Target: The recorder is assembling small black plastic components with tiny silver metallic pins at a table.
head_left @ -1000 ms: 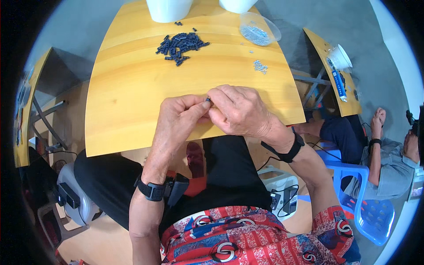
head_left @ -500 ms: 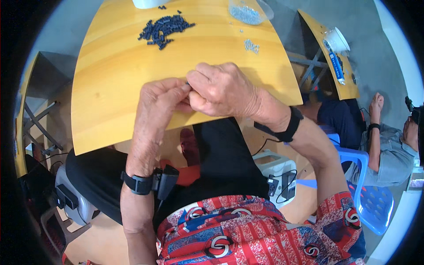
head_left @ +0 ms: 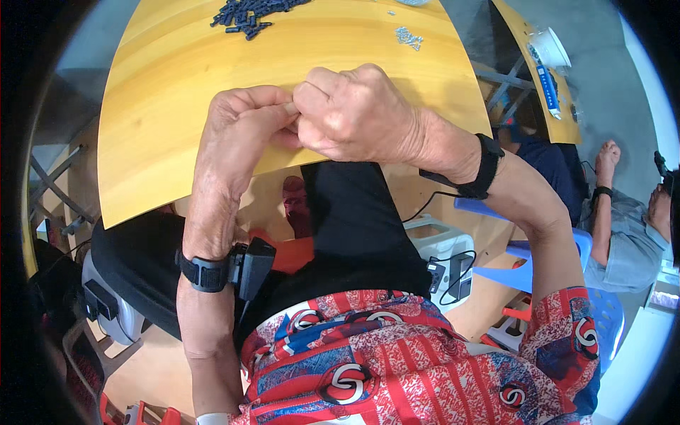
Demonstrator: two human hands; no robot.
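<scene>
Closest to me I see the red, blue and white patterned shirt [head_left: 397, 368], then my two forearms rising from it, each with a black wrist strap; the left strap [head_left: 205, 273] carries a small black box. Above them my left hand [head_left: 237, 138] and right hand [head_left: 358, 113] meet over the near edge of the yellow wooden tabletop [head_left: 163, 85]. Both hands are curled nearly shut, fingertips pressed together, pinching something too small and too hidden for me to make out; I cannot tell what it is.

Farther up the tabletop lies a heap of small dark blue-black pieces [head_left: 248, 13], and to its right a small cluster of silvery bits [head_left: 409, 37]. On the neighbouring tabletop to the far right sits a white round cup [head_left: 551, 49] with a long blue-and-white flat packet [head_left: 547, 83] beside it. Another person in a grey sleeve [head_left: 623, 241] sits at the right rim.

Compared with half a second earlier, my hands stay joined, but the dark heap and silvery bits have slid up to the top edge, and the hands look larger.
</scene>
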